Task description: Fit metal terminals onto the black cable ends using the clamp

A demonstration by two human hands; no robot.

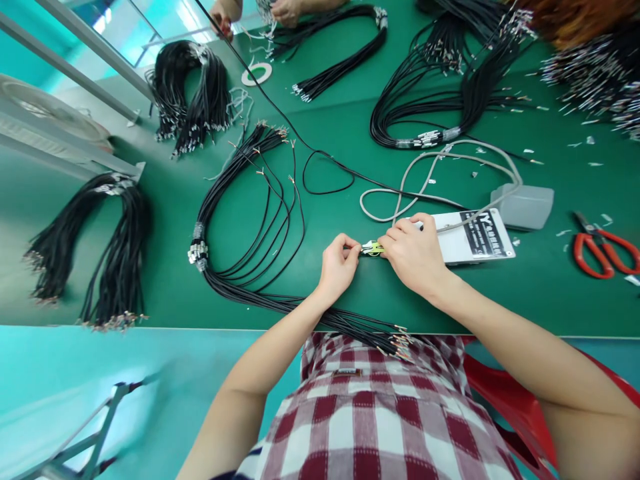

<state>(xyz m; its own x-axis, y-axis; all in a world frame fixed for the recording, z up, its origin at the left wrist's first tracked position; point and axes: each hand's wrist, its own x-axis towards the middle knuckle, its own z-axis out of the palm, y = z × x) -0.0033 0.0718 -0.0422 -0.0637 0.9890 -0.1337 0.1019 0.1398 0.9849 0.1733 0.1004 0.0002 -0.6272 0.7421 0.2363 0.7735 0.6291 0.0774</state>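
Observation:
My left hand (341,265) is closed in a pinch, its fingertips close to the metal end of a small yellow-green tool (372,249). What lies in the pinch is too small to make out. The fingers of my right hand (415,257) are closed around the other end of that tool. Just behind my right hand sits a white box-shaped device (450,239) with a black and white label (487,233), partly covered by the hand. Under my left forearm runs a taped bundle of black cables (235,283), its bare copper ends at the table's front edge.
More black cable bundles (193,87) lie at the left and back of the green table (320,120). To the right are a grey adapter (525,205) with a looped grey cord and red-handled cutters (597,250). A tape roll (257,74) lies near another person's hands (286,11).

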